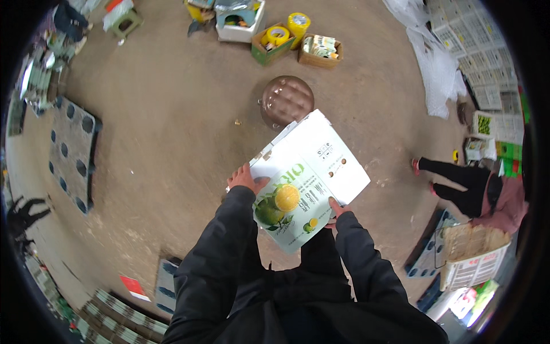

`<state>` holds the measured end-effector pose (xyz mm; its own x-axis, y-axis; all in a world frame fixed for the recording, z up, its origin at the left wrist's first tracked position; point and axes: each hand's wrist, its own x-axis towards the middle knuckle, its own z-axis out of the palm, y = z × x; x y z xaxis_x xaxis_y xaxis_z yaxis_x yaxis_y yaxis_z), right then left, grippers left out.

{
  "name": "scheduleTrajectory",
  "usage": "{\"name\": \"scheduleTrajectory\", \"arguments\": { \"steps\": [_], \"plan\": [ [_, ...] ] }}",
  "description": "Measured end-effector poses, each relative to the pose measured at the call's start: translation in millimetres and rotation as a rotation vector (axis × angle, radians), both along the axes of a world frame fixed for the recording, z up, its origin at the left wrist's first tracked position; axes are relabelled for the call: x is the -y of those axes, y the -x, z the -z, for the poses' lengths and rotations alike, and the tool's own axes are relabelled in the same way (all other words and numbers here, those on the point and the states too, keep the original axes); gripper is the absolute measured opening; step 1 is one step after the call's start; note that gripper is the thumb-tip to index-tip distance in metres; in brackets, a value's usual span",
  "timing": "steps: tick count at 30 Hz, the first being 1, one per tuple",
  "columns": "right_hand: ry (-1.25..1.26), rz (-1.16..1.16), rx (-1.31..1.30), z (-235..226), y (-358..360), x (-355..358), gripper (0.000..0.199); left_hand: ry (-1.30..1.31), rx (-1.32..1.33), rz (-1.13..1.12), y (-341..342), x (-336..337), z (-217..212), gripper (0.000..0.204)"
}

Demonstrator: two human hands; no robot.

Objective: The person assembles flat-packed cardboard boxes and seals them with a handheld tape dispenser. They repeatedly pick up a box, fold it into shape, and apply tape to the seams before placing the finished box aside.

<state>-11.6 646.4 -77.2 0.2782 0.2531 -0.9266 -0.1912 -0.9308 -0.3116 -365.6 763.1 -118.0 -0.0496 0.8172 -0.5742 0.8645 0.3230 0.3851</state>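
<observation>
A flat, folded cardboard carton [306, 172], white with green fruit pictures and a cut yellow citrus on it, is held out in front of my legs at a slant. My left hand [247, 180] grips its left edge, thumb lying on the printed face. At the lower right edge my right hand [338, 212] pinches the carton, thumb on top and the other fingers mostly hidden under it. Just beyond the carton's far edge stands a round brown padded stool [287, 100], partly covered by it.
Small boxes with tape rolls [278, 36] and labels [322, 47] sit far ahead. A grey pallet [71, 152] lies at left. On the right, a person [481, 192] bends near a wicker-like crate [475, 252]. Stacked cartons [475, 51] line the far right.
</observation>
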Motion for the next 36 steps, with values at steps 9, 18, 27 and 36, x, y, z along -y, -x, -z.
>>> {"name": "scheduleTrajectory", "arguments": {
  "steps": [9,18,27,36],
  "plan": [
    [0.118,-0.127,0.041,-15,41,-37,0.072,-0.082,0.082,-0.023,41,-12,0,0.09],
    [0.03,-0.124,-0.102,15,111,-62,0.082,-0.097,0.011,-0.078,134,-25,-4,0.089],
    [-0.277,-0.598,0.252,61,286,-162,0.115,-0.108,0.153,-0.336,323,-39,13,0.086],
    [-0.206,-0.641,0.295,70,259,-170,0.087,0.057,0.243,-0.404,313,-30,25,0.087]
  ]
}}
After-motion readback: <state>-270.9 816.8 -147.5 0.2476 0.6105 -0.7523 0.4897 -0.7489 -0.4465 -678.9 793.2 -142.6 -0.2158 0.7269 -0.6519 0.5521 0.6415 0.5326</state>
